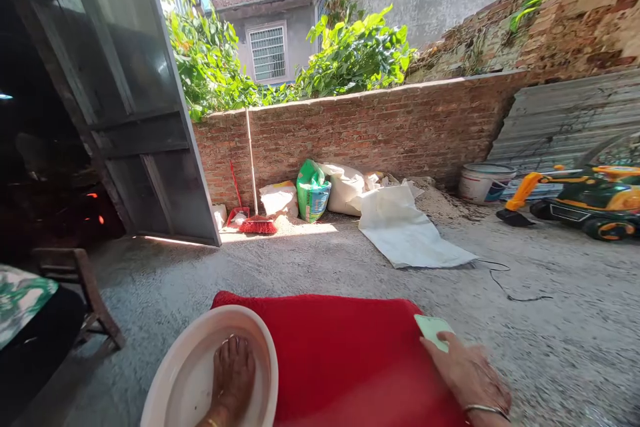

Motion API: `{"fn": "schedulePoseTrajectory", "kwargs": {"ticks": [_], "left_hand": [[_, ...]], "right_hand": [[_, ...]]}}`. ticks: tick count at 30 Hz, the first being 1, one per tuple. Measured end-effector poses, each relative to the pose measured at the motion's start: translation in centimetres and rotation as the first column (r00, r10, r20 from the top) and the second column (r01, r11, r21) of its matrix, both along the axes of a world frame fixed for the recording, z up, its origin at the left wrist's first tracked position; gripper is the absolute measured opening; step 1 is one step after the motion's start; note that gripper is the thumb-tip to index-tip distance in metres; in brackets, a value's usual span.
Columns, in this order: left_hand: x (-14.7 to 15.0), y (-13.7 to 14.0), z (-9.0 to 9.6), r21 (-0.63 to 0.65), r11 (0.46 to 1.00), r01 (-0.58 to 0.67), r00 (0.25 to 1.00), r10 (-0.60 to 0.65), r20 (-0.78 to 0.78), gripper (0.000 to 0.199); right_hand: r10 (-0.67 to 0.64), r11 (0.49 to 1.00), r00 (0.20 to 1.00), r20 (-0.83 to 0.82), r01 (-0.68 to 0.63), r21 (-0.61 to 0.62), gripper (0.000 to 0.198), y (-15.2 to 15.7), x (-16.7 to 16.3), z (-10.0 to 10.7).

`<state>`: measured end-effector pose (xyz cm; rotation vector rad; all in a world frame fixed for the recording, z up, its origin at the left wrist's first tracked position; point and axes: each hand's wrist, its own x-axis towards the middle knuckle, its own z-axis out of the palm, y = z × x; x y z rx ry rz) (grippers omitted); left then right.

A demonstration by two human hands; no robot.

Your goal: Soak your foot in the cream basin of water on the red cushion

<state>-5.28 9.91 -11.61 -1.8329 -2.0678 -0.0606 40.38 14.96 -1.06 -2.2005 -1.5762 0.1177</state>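
At the lower left, a pale pink basin (273, 347) holds shallow, slightly cloudy water. My left hand (234, 370) is down inside it, with fingers side by side and pointing away. They look short through the water, and nothing shows in them. A red cloth-like surface (320, 353) lies beside the basin. Over its right edge, my right hand (470, 370), a bangle at the wrist, pinches a pale green flat rectangular piece (431, 328), thumb on top. What that piece is I cannot tell.
A person in patterned clothing (20, 300) sits left by a wooden chair (103, 313). Ahead are a metal door (145, 113), a red broom (257, 225), sacks (313, 193), a white sheet (405, 230) and a brick wall (390, 127). A bucket (483, 183) and toy excavator (580, 203) stand right.
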Motion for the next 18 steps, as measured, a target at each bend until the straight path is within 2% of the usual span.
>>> {"fn": "schedulePoseTrajectory", "kwargs": {"ticks": [2,5,8,10,12,14,16,18], "left_hand": [[0.0,-0.1,0.2,-0.028,1.0,0.002,1.0,-0.002,0.009,0.048],[0.0,-0.2,0.9,-0.08,0.996,-0.027,0.999,0.029,0.03,0.051],[0.2,-0.4,1.8,-0.104,0.994,-0.037,0.998,0.041,0.044,0.051],[0.3,-0.5,2.2,-0.083,0.996,-0.044,0.998,0.047,0.036,0.049],[0.2,-0.6,2.3,-0.062,0.997,-0.04,0.999,0.041,0.018,0.047],[0.0,-0.6,2.1,-0.052,0.998,-0.025,1.0,0.026,0.005,0.046],[-0.3,-0.5,1.6,-0.033,0.999,-0.02,1.0,0.02,0.004,0.044],[-0.6,-0.4,1.1,-0.014,1.0,-0.01,1.0,0.01,0.015,0.041]], "right_hand": [[0.016,0.998,0.999,-0.051,-0.02,-0.062,0.047,-0.3,-4.0,0.3],[0.218,0.972,0.969,-0.112,-0.226,-0.059,0.033,-0.9,-13.2,0.7],[0.454,0.882,0.883,-0.117,-0.464,-0.078,0.025,-1.5,-21.9,0.3],[0.538,0.835,0.837,-0.1,-0.546,-0.07,0.021,-1.9,-25.7,-0.1],[0.564,0.819,0.821,-0.095,-0.57,-0.064,0.02,-2.1,-27.2,-0.5],[0.555,0.824,0.828,-0.084,-0.561,-0.084,0.022,-1.9,-26.6,-0.6],[0.506,0.853,0.861,-0.047,-0.508,-0.123,0.024,-1.5,-24.0,-0.5],[0.413,0.902,0.911,0.006,-0.408,-0.144,0.026,-1.0,-19.9,-0.4]]}}
